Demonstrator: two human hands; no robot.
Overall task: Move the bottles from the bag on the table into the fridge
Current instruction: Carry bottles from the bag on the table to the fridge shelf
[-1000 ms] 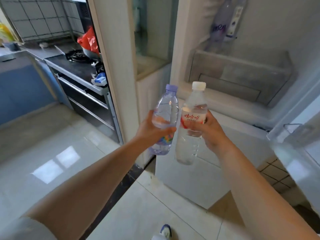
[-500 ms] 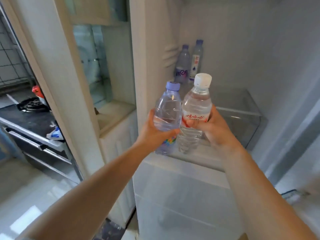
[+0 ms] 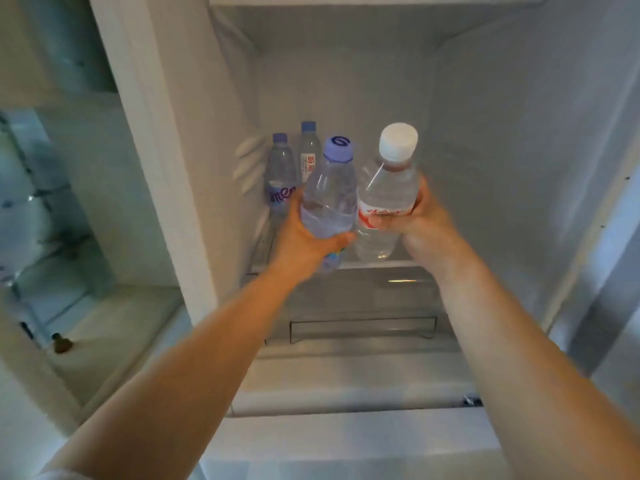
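While shelfward, grips (image 3: pixel 304 233) (image 3: pixel 420 220) (both) bottle-wrapped (image 3: pixel 329 195).

Both arms outstretched, left hand (image 3: pixel 304 237) and right hand (image 3: pixel 420 220) gripping.

Two upright bottles (image 3: pixel 282 174) stand on the fridge shelf (image 3: pixel 408 263), back-left.

Pale wall (image 3: pixel 86 209) beside a glass-fronted cabinet (image 3: pixel 38 220).
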